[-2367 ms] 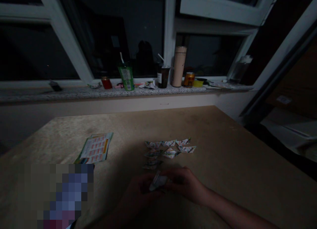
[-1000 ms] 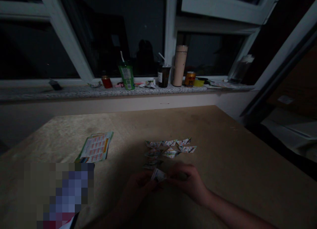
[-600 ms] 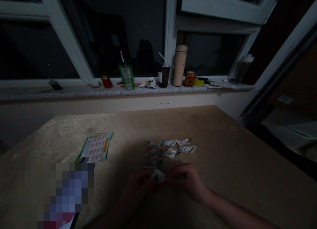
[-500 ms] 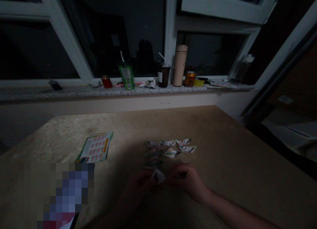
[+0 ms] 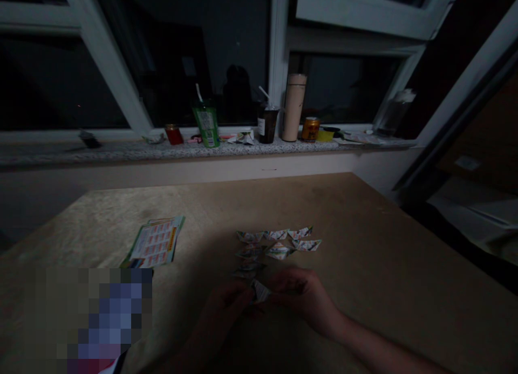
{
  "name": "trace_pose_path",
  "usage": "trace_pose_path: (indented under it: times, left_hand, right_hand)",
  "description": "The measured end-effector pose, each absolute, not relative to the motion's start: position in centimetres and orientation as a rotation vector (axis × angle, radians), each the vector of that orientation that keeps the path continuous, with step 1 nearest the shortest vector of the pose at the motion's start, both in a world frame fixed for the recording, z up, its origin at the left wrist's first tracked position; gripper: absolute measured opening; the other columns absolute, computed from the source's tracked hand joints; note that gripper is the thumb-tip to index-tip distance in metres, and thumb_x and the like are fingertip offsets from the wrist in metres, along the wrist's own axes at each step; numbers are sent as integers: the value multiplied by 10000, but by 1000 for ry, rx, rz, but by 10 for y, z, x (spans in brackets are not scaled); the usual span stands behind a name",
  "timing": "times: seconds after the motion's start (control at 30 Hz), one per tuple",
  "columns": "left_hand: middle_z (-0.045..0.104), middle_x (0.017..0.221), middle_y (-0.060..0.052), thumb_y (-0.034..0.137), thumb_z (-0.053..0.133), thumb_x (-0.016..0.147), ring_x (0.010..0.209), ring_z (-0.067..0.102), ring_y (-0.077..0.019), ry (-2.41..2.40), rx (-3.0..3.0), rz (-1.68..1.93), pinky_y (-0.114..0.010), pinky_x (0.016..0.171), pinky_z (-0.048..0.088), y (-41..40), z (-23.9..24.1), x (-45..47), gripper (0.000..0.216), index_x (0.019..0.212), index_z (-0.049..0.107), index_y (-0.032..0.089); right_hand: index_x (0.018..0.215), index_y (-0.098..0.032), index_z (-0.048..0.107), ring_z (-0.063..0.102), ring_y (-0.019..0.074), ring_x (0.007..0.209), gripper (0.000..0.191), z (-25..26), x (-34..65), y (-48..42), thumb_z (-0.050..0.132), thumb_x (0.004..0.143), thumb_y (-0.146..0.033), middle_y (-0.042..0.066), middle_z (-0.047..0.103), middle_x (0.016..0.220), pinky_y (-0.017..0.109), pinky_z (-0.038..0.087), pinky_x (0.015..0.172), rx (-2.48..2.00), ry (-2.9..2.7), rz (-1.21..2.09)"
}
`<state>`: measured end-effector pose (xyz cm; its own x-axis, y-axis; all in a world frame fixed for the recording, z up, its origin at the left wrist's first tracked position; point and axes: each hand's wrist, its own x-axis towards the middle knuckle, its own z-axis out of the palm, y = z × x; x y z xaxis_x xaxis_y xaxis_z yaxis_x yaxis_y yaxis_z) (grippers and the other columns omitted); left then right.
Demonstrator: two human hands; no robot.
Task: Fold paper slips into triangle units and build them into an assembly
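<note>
Broadly, the brown surface (image 5: 343,217) runs back to a far edge below the sill (image 5: 243,150), with its right edge slanting away from a far corner. A wide stretch of it lies between the folded paper pieces (image 5: 279,250) and that far edge, and another reaches toward the right edge. The pieces sit close together in rows, just beyond the hands; printed sheets (image 5: 157,242) lie well apart from them, to the left.

Along the sill stand a red jar (image 5: 174,135), a green cup (image 5: 206,127) with a straw, a dark cup (image 5: 267,128) with a white label and a straw, a tall pale flask (image 5: 294,107), a gold can (image 5: 311,129) and, at the right end, a clear bottle (image 5: 394,115). The dark cup looks filled with something dark; what the flask and can hold is hidden.

Nearest the wearer, the left hand (image 5: 225,304) has its grip pinched on the left side of a small folded paper (image 5: 261,292), and the right hand (image 5: 300,297) pinches its right corner, fingers nearly together.
</note>
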<state>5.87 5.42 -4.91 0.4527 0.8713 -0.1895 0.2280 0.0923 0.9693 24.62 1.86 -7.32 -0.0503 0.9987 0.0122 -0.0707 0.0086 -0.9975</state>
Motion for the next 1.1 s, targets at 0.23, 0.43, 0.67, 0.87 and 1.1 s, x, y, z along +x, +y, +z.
trace_pose_path:
  times: [0.23,0.43,0.67,0.87,1.1]
  left_hand:
    - [709,622,-12,385,562,780,629,660,-215,1087,1441,602,-260,602,467,51,-48,59,269,649,666,174]
    - [691,598,-6,390,556,781,612,648,-205,1084,1518,588,-254,597,458,49,-49,59,287,612,654,180]
    - [730,728,-30,359,607,750,720,668,-228,972,1469,599,-262,670,476,49,-49,59,233,791,702,151]
    - [719,681,-19,387,539,843,666,656,-203,945,1602,543,-236,626,460,50,-54,56,295,791,722,162]
    - [674,615,-14,466,515,839,631,617,-196,1045,1665,571,-229,598,427,47,-54,54,385,650,683,176]
  right_hand:
    - [838,-151,671,592,136,626,359,-70,245,19,780,648,-435,20,652,715,222,454,557,-1130,-1244,1338]
    - [709,-127,628,341,79,536,394,-68,240,14,606,810,-507,-41,433,588,199,257,461,-1192,-1604,1268]
    - [687,-121,616,288,74,514,544,-73,244,16,490,832,-629,-43,381,564,210,213,453,-1069,-1519,1486]
    - [585,-152,492,293,75,504,549,-69,247,18,536,774,-666,-47,374,544,216,207,458,-1012,-1438,1574]
    - [599,-150,488,296,72,499,540,-68,245,16,510,804,-649,-46,382,543,210,220,452,-1051,-1491,1553]
